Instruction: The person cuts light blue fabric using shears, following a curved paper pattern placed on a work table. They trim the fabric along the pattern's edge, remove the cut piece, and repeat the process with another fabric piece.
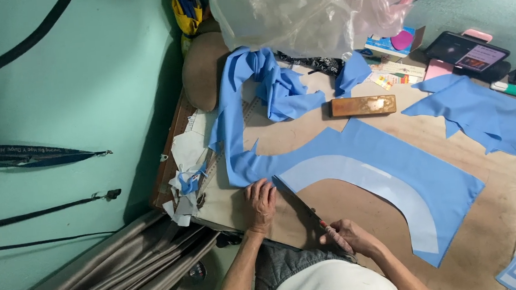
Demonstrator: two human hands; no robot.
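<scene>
A brown cutting table is seen from above, spread with blue fabric; the largest piece, a curved blue panel with a paler arc-shaped pattern piece laid on it, lies across the middle of the table; a long twisted strip of blue cloth is bunched toward the far left edge, and another blue piece rests apart at the right. A brown rectangular block sits just beyond the panel. Long shears are held by the right hand, its fingers closed around the handles, the blades laid at the panel's near-left edge; the left hand is pressed flat on the fabric just beside the blade tips, fingers slightly spread. Cutting along the arc is judged to be the step in hand; the next stroke appears to call for the cloth being held still while the blades are advanced along the curve.
</scene>
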